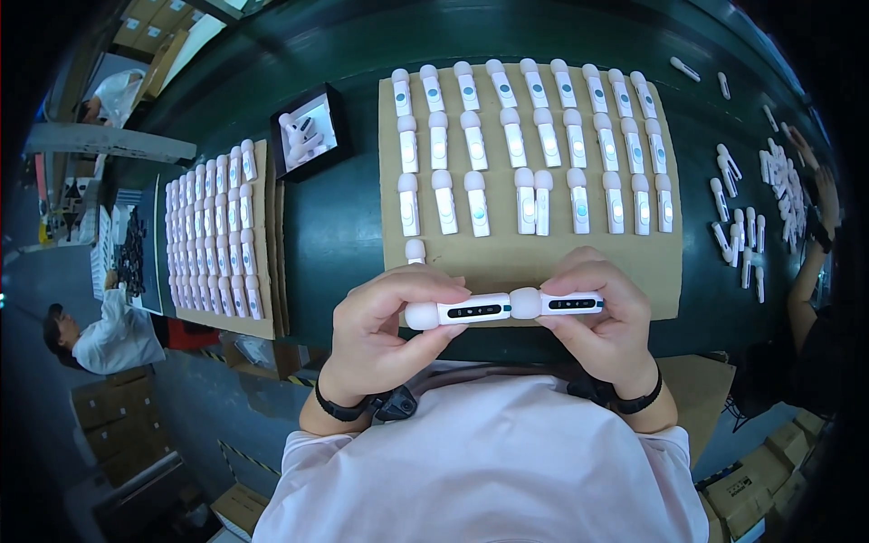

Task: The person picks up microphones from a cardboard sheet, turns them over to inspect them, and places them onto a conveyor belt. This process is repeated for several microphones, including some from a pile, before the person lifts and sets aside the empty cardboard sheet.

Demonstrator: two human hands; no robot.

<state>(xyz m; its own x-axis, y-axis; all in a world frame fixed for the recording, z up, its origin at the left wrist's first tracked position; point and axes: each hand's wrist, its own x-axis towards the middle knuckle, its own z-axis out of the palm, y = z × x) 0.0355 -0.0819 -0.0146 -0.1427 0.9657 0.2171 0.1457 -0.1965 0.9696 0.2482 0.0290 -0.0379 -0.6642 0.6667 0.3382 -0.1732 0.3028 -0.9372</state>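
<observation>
White wands [478,309] — long axes roughly crosswise, heads [422,316] pointing left.

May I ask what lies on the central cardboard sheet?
Rows of white devices lie on the cardboard sheet. The left hand partly covers one; anything beneath it or the right hand is hidden.

A grey metal beam [109,139] crosses the upper left of the frame, below stacked cartons [149,27]. At the left is a person in a white top [110,333], with brown boxes [118,421] beneath. Yellow-and-black tape [251,459] marks the floor [195,398], lower left. Open cardboard boxes [756,484] fill the lower right corner.
</observation>
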